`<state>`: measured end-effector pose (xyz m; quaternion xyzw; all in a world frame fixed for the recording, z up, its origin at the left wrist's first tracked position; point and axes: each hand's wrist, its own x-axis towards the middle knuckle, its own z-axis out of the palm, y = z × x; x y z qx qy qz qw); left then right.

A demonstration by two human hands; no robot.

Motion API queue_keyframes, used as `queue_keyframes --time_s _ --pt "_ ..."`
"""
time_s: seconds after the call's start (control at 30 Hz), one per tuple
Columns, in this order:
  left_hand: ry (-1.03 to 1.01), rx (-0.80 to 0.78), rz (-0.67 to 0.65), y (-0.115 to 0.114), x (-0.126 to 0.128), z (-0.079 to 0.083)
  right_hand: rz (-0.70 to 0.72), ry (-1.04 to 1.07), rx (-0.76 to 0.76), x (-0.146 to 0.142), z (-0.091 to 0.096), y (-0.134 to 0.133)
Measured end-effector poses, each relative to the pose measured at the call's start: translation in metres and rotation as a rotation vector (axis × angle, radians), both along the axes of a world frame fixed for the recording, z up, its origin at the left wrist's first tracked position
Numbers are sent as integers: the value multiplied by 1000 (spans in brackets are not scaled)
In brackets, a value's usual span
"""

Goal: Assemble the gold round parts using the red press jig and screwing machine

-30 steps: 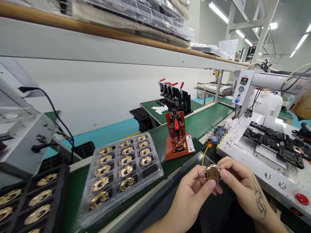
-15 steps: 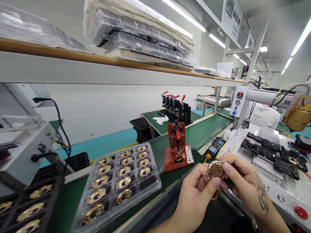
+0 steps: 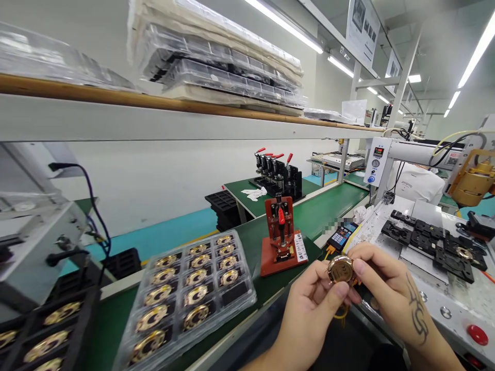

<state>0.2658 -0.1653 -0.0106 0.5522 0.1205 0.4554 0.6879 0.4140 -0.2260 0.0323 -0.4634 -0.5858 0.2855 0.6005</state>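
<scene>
A round, rose-gold watch case [image 3: 341, 269] is held up between my two hands, its flat engraved back facing me. My left hand [image 3: 309, 312] pinches it from the left, thumb on the lower edge. On the right side, the thumb and fingers of my right hand [image 3: 381, 281] close on its rim. Fingers hide the far side of the case. Left of my hands stands a red toggle-clamp fixture [image 3: 279, 237] with a handwritten label. Beyond it, a clear plastic tray [image 3: 250, 294] carries several gold case parts on black inserts.
A black tray [image 3: 83, 330] with gold parts sits at lower left. On the right, a white machine bed [image 3: 429, 278] bears black fixture plates [image 3: 429, 242] and a red button [image 3: 477, 334]. Black clamps [image 3: 278, 175] stand behind. A loaded shelf [image 3: 185, 121] crosses above.
The watch case has tilted slightly between my fingers, and its back looks darker. Both hands keep their hold. The whole view has shifted a little.
</scene>
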Motion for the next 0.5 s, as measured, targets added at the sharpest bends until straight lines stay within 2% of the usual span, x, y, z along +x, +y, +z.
queue_keyframes --time_s 0.3,0.5 --pt "-58 -84 -51 -3 8 -17 -42 7 -24 0 -4 1" --pt "-137 -142 -55 -10 16 -27 -85 -83 -14 5 -10 -1"
